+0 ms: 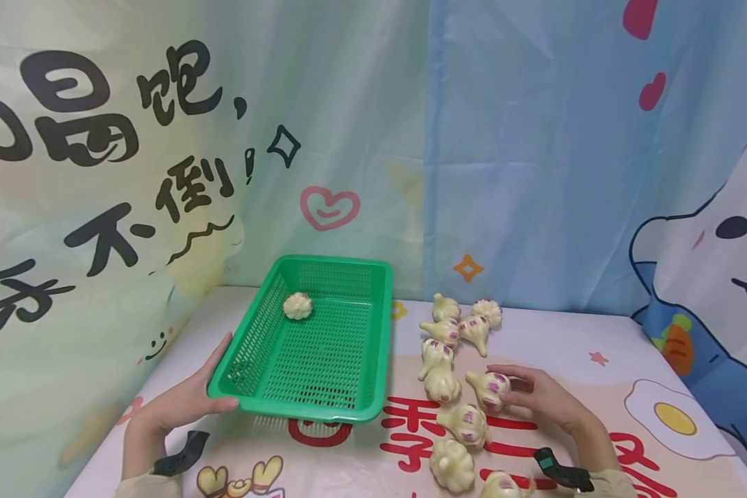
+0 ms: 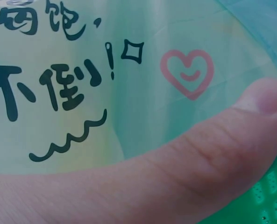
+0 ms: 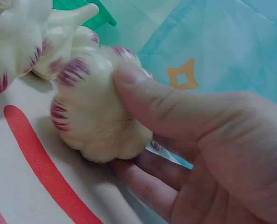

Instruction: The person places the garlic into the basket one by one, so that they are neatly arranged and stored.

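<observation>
My left hand [image 1: 183, 401] grips the near left corner of a green plastic basket [image 1: 382, 360], its thumb at the front rim and the other fingers along the outer left wall. In the left wrist view the thumb [image 2: 213, 149] crosses in front, with a strip of the basket [image 2: 271, 191] behind it. One garlic bulb [image 1: 297, 306] lies inside, toward the back left. Right of the basket, my right hand [image 1: 544, 398] holds another garlic bulb [image 1: 490, 391] between thumb and fingers. Close up, this purple-streaked bulb [image 3: 94, 109] has the thumb on top and fingers below.
Several more garlic bulbs form a loose line right of the basket, from a back bulb [image 1: 487, 312] to a front bulb [image 1: 452, 465]. The printed tablecloth [image 1: 573, 443] meets a hanging curtain [image 1: 523, 173] at the back.
</observation>
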Motion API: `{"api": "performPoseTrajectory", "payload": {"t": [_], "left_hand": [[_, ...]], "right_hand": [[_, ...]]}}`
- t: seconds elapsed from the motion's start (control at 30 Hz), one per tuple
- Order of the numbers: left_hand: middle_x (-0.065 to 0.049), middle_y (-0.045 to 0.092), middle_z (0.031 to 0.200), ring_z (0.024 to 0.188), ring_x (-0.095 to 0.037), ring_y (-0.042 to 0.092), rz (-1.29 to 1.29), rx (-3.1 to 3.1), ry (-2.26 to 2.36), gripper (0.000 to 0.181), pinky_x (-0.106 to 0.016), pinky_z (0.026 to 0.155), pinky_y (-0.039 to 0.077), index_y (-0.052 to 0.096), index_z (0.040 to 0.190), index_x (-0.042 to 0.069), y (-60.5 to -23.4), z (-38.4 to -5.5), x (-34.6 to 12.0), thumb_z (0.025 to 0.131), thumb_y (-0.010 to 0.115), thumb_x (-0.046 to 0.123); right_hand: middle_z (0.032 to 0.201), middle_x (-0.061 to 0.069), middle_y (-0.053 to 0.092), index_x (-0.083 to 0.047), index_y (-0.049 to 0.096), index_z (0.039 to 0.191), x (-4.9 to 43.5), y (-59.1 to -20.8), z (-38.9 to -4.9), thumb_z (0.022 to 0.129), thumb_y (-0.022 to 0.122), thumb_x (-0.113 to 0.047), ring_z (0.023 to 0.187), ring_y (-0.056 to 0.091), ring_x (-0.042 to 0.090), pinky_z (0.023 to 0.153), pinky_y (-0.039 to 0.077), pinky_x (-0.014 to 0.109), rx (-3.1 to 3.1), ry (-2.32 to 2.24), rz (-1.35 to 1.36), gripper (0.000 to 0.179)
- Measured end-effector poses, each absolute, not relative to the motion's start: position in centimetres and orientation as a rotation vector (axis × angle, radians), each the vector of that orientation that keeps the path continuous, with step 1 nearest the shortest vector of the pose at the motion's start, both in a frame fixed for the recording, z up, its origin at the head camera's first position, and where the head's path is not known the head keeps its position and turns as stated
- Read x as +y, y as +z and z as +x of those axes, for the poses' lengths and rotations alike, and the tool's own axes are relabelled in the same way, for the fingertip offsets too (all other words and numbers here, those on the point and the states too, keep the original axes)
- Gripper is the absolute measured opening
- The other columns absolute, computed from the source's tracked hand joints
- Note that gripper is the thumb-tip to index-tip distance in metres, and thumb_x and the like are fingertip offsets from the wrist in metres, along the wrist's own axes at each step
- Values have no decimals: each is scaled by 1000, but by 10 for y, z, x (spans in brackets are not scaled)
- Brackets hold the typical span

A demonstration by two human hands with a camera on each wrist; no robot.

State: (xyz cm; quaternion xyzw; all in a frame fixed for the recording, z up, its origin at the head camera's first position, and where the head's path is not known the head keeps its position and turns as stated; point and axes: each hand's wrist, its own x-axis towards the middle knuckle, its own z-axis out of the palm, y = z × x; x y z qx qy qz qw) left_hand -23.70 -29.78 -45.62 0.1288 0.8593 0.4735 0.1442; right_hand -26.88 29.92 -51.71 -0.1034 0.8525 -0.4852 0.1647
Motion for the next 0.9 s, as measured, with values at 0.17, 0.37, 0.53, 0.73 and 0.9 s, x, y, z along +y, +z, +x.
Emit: {"api": "performPoseTrajectory", "payload": {"t": [0.17,0.37,0.53,0.73,0.9], "left_hand": [[-26,1,157,140,-45,13,396,2487,1363,112,-64,104,23,-15,152,13,-458,-237,-299,83,72,28],[-27,2,156,140,-46,14,390,2499,1353,112,-63,104,24,-15,152,17,-457,-237,-299,83,73,28],[-26,1,157,139,-44,14,394,2500,1343,112,-60,104,26,-14,152,18,-457,-236,-297,83,73,27],[-26,2,156,137,-44,20,408,2511,1312,111,-59,103,30,-14,152,16,-457,-236,-298,83,72,29],[-26,0,157,139,-45,15,415,2522,1312,112,-61,104,27,-14,152,18,-457,-238,-299,83,72,28]], "right_hand": [[143,18,46,-12,50,138,295,-516,-269,85,69,-38,126,48,35,96,48,43,2474,-1406,-154,62],[140,22,48,-6,48,138,293,-518,-268,83,71,-39,125,52,34,91,52,37,2495,-1449,-52,68],[138,22,49,-5,48,137,296,-522,-269,80,71,-46,123,53,35,88,53,35,2567,-1408,26,73],[137,23,49,-4,49,134,296,-523,-270,82,71,-45,123,53,37,87,53,34,2610,-1424,12,70],[140,24,46,-5,48,135,296,-518,-271,83,69,-46,126,49,40,88,53,34,2655,-1451,14,70]]}}
